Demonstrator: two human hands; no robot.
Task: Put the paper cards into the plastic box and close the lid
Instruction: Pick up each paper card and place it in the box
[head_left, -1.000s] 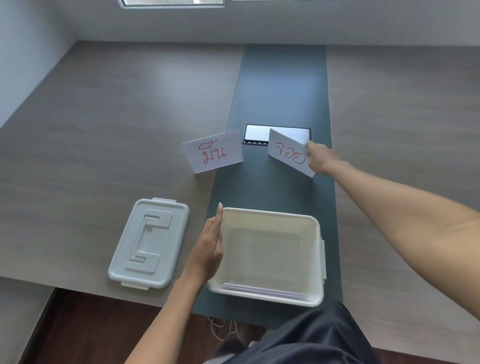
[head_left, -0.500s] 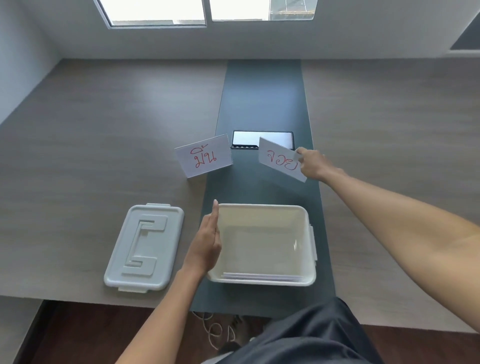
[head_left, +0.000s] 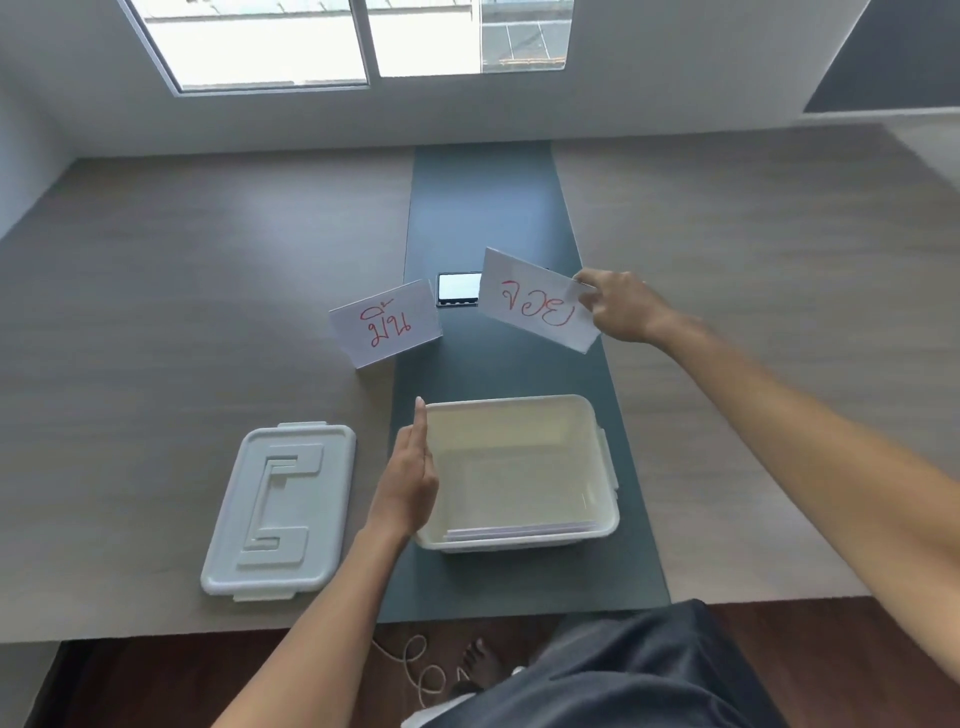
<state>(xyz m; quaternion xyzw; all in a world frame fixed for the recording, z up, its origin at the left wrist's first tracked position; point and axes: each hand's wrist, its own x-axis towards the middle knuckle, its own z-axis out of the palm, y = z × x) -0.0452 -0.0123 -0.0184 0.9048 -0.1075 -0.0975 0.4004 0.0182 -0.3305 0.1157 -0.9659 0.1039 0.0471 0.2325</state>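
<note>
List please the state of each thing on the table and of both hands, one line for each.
Plastic box: open, some cards already lying inside.
Lid: off, flat on the table left of the box.
Card in right hand: lifted, tilted, pinched at its right edge.
Second card: standing on the table, untouched.
Phone: flat, screen lit.
Left hand: open, against the box's left wall.
Right hand: shut on the card.

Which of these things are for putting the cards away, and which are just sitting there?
For the job:
- card in the right hand, pinched by the right hand
- standing card on the table
- cards in the box
- box, steadied by the flat left hand
- lid, lying beside the box

Just lying about:
- phone
- cord on the floor
</note>
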